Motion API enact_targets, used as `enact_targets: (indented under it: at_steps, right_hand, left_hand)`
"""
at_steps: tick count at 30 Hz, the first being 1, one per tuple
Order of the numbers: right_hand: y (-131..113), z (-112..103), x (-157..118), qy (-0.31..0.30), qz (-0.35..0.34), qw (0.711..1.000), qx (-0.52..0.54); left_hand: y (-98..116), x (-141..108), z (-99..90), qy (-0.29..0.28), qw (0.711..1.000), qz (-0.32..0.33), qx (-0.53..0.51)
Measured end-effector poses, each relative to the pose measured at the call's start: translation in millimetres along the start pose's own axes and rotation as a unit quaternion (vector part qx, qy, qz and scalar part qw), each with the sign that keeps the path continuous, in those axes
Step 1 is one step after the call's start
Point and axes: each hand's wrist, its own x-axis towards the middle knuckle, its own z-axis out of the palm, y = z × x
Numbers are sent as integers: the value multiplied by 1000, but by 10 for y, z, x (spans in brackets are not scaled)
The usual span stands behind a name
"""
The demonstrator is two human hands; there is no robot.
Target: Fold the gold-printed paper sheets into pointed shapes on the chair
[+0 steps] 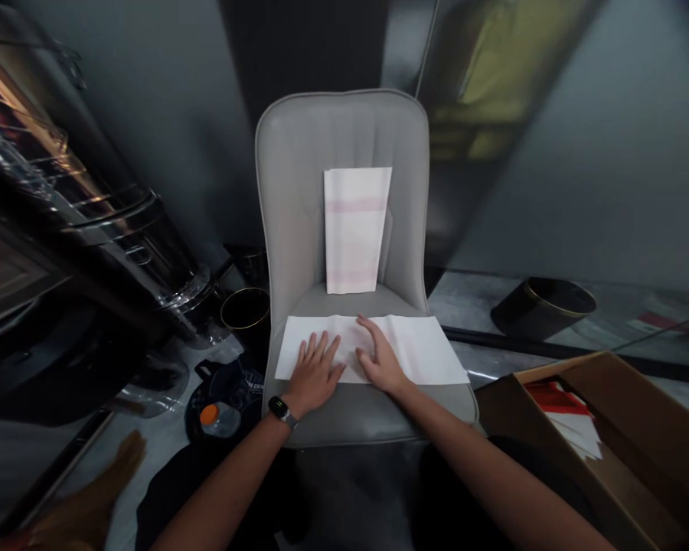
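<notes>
On the grey seat (pixel 350 417), pressing a creased white sheet (pixel 430 352) with the left hand (pixel 311 381), spread and gripping nothing, likely to keep it flat. Perhaps steadying it with the half-curled, empty right hand (pixel 386 367).

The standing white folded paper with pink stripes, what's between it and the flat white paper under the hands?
Just a bare strip of grey padded seat separates the standing paper from the flat paper, in the head view.

White sheet (pixel 430 348), creased, flat across the gray seat (pixel 344 417).
</notes>
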Motion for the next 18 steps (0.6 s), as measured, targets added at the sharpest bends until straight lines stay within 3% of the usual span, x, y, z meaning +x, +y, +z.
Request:
enact_targets:
  at_steps: [3,5,8,11,14,18]
  right_hand:
    - [83,-319,-118,56,57,995,-60]
    - [186,-517,-276,9,92,983,-157]
    - [353,-685,-552,-103,167,942,-273]
    - [461,-700,-741,-132,175,924,-314]
    - [501,-655,-824,-88,154,926,-334]
    - [523,-623,-884,-50,209,916,-339]
  left_hand:
    - [-9,-4,4,14,999,1,35]
    - [-5,-8,-8,18,999,-1,42]
    - [2,1,-15,19,999,-9,44]
    - [3,22,-6,21,999,-12,45]
    - [10,25,0,28,998,-11,51]
    - [32,4,-11,31,997,-9,65]
